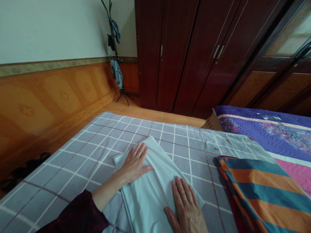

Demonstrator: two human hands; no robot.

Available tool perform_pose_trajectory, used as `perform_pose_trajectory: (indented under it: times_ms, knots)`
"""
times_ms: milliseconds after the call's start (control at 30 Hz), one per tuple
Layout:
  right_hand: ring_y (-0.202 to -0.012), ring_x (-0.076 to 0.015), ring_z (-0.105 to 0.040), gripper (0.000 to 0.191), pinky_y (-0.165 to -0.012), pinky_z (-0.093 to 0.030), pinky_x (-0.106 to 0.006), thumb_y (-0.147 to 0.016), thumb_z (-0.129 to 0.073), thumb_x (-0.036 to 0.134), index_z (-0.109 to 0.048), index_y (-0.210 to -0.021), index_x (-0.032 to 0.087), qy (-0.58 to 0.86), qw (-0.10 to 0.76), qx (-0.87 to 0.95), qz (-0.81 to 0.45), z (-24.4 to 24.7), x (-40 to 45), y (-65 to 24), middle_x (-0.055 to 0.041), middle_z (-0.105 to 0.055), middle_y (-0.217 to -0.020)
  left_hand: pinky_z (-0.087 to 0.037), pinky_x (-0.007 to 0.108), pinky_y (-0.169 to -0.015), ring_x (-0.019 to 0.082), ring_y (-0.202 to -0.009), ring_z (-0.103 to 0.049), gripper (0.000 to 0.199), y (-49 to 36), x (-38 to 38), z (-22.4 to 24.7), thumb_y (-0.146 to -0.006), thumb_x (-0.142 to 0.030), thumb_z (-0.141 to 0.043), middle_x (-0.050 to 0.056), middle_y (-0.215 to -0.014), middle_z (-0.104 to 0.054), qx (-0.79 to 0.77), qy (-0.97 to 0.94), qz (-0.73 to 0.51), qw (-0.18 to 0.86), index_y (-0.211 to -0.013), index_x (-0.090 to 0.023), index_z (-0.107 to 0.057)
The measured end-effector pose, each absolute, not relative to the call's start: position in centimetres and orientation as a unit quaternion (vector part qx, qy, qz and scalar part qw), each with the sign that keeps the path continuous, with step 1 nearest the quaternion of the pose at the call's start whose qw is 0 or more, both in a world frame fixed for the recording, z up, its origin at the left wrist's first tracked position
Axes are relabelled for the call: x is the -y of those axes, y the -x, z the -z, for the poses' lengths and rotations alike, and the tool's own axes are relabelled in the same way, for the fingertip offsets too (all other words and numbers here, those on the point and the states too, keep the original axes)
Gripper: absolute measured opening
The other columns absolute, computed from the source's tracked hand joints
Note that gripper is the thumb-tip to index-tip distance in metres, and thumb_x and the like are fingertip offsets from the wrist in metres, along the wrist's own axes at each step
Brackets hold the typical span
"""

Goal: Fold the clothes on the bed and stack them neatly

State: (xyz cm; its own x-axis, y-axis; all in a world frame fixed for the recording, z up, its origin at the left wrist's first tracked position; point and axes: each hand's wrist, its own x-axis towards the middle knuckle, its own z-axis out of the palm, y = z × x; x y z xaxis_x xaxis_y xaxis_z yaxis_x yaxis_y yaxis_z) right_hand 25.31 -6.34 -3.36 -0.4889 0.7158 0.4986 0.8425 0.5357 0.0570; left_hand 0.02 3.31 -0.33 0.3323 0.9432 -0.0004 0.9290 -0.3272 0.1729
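Observation:
A pale mint-green cloth [155, 177], folded into layers, lies on the grey checked bedspread [75, 154]. Its kind of garment or linen does not show. My left hand [135, 165] rests flat on its far left part, fingers stretched forward and thumb out to the right. Palm down, my right hand [188, 212] lies on the cloth's right side, fingers straight and thumb apart. Neither hand grips the fabric. Small creases run through the cloth between the hands, and its near end passes out of the bottom of the view.
Folded orange-and-teal striped cloth [267, 191] lies to the right on the bed. Beyond it is a purple floral quilt [272, 130]. A dark red wardrobe [183, 53] and a coat stand [113, 37] with clothes are at the back. Dark items [26, 168] lie on the floor at left.

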Motion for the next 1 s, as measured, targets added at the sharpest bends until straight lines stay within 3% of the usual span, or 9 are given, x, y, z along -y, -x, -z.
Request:
perform_pose_trajectory:
  times_ms: [200,333,567,667,800,900,1000]
  knots:
    - [-0.133,-0.0318,-0.033,0.069,-0.098,-0.038,-0.046,-0.086,-0.051,0.037,-0.028,-0.144,0.008,0.459,0.211,0.85,0.15,3.3,6.4,-25.3,-0.0172,-0.041,-0.142,-0.014,0.055,-0.111,0.038,-0.141,-0.005,0.091,-0.2,-3.2,-0.1,-0.083,-0.075,-0.026,0.018,-0.154,-0.008,-0.6,-0.795,-0.038,0.081,-0.147,-0.01,-0.021]
    - [-0.134,-0.032,-0.032,0.067,-0.099,-0.037,-0.046,-0.086,-0.052,0.037,-0.031,-0.142,0.008,0.461,0.212,0.849,0.148,3.3,6.4,-25.3,-0.0176,-0.041,-0.142,-0.015,0.054,-0.111,0.036,-0.141,-0.006,0.092,-0.2,-3.3,0.0,-0.083,-0.074,-0.027,0.019,-0.154,-0.006,-0.6,-0.795,-0.042,0.074,-0.147,-0.008,-0.019]
    - [-0.135,-0.0317,-0.031,0.065,-0.1,-0.035,-0.046,-0.086,-0.051,0.038,-0.033,-0.141,0.008,0.456,0.213,0.851,0.15,3.3,6.3,-25.2,-0.0175,-0.043,-0.141,-0.014,0.053,-0.112,0.032,-0.142,-0.006,0.085,-0.1,-3.2,-0.2,-0.085,-0.068,-0.035,0.021,-0.153,-0.015,-0.584,-0.807,-0.056,0.059,-0.144,-0.008,-0.028]
    - [-0.134,-0.0316,-0.031,0.066,-0.1,-0.035,-0.046,-0.087,-0.051,0.04,-0.031,-0.142,0.008,0.455,0.213,0.852,0.149,3.3,6.3,-25.3,-0.0172,-0.042,-0.141,-0.023,0.049,-0.111,0.031,-0.14,-0.021,0.071,0.3,-3.7,0.0,-0.087,-0.059,-0.045,0.019,-0.15,-0.028,-0.572,-0.81,-0.114,0.06,-0.139,-0.011,-0.039]
    - [-0.134,-0.0311,-0.032,0.068,-0.099,-0.036,-0.045,-0.086,-0.051,0.04,-0.03,-0.143,0.009,0.454,0.215,0.852,0.147,3.4,6.3,-25.4,-0.0165,-0.041,-0.142,-0.037,0.037,-0.103,0.022,-0.121,-0.049,0.038,1.1,-5.6,0.5,-0.087,-0.029,-0.053,0.009,-0.129,-0.056,-0.58,-0.774,-0.242,0.072,-0.124,-0.018,-0.055]
    - [-0.134,-0.0315,-0.033,0.068,-0.099,-0.036,-0.045,-0.086,-0.051,0.039,-0.031,-0.143,0.009,0.455,0.218,0.851,0.148,3.4,6.2,-25.4,-0.0171,-0.042,-0.142,-0.044,0.033,-0.094,0.02,-0.105,-0.058,0.027,1.6,-7.1,1.0,-0.085,-0.017,-0.052,0.007,-0.109,-0.064,-0.611,-0.734,-0.288,0.068,-0.11,-0.018,-0.062]
    - [-0.134,-0.0318,-0.032,0.068,-0.1,-0.035,-0.046,-0.085,-0.053,0.038,-0.033,-0.142,0.008,0.453,0.215,0.852,0.153,3.4,6.2,-25.4,-0.0174,-0.043,-0.141,-0.047,0.03,-0.084,0.019,-0.091,-0.061,0.016,2.1,-7.9,1.6,-0.084,-0.017,-0.054,0.005,-0.093,-0.066,-0.639,-0.706,-0.3,0.062,-0.096,-0.018,-0.065]
